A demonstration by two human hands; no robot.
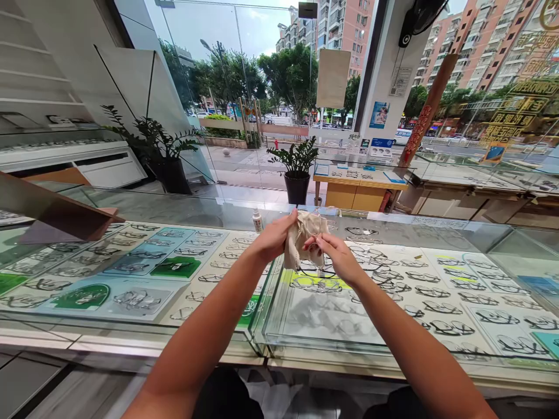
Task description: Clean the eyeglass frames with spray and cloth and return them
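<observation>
Display case: A long glass display case (pixel 332 369) runs across the shop, a seam dividing it near the middle of its near edge; rows of eyeglasses (pixel 452 327) lie under the glass on both sides.
Window side: Beyond the case's far edge stand a potted plant (pixel 298 186) and a wooden table (pixel 340 198).
Hands: The left hand (pixel 277 235) and right hand (pixel 338 253) meet above the case, just right of the seam, both closed on one cloth; the left grips its side, the right pinches its folds with the fingertips.
Cloth: The pale, crumpled cloth (pixel 305 224) is held up between the hands, nearer the case's far edge than its near one.
Bottle: A small white bottle (pixel 257 220) stands upright by the far edge, just left of the left hand.
Dark rim: A thin, curved dark rim (pixel 318 276) shows below the cloth; whether it is held or lies under the glass cannot be told.
Risk: A sideways swing of the left hand could tip the bottle; if the rim is held, a loose pinch could let it drop onto the glass, and a hard squeeze could bend it.
</observation>
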